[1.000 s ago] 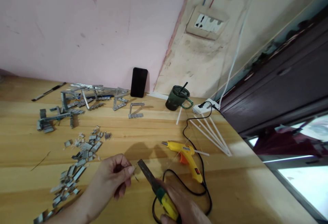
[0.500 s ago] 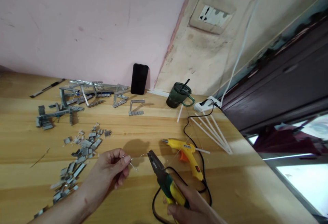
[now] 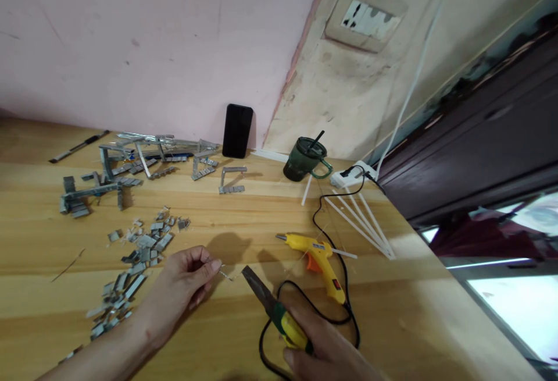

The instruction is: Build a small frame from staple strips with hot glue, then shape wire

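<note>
Between the thumb and fingers of my left hand [image 3: 189,276] is a thin, twisted piece of silvery wire [image 3: 225,275], its free end sticking out to the right. My right hand [image 3: 320,340] is wrapped round the yellow and green handles of a pair of pliers [image 3: 264,295]. The dark jaws point up and left, close to the wire's end; whether they touch it I cannot tell. Left of my left hand lies a scatter of small grey metal pieces [image 3: 146,241].
A yellow hot glue gun [image 3: 320,259] with a black cord lies right of the pliers. Glue sticks [image 3: 361,224], a power strip [image 3: 353,175], a green mug [image 3: 305,160] and a phone [image 3: 238,131] are farther back. Small grey staircase-like frames [image 3: 98,192] stand at the left.
The pliers have tilted, their tip moving left and slightly down toward my left hand. A wire strand that reached toward the jaws no longer shows there. My left hand keeps its pinch.
</note>
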Demonstrator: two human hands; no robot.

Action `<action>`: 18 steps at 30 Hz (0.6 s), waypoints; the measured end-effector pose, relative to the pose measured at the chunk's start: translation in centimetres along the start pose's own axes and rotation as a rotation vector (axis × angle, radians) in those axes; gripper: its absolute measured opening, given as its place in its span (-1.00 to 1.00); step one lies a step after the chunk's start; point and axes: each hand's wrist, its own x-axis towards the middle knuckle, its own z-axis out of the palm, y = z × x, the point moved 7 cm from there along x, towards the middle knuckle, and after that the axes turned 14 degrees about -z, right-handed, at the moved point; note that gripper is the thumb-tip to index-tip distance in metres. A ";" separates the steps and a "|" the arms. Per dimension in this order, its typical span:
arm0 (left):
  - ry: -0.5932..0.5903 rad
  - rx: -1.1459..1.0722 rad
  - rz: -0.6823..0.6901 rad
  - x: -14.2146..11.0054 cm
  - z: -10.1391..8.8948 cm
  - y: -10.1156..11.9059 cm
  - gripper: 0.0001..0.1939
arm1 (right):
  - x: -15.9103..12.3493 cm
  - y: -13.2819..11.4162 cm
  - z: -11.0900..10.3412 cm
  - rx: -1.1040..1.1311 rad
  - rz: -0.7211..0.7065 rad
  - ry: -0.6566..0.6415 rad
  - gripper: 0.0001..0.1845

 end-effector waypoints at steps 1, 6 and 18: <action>-0.008 -0.001 0.003 0.0 0.0 0.0 -0.62 | 0.1 0.2 0.2 -0.047 0.009 -0.028 -0.40; -0.066 -0.032 -0.010 0.0 0.3 -0.4 -0.62 | 0.3 1.1 1.5 -0.263 -0.024 -0.183 -0.38; -0.128 -0.037 -0.037 0.1 0.7 -0.5 -0.58 | 0.3 1.3 3.5 -0.954 -0.273 -0.069 -0.28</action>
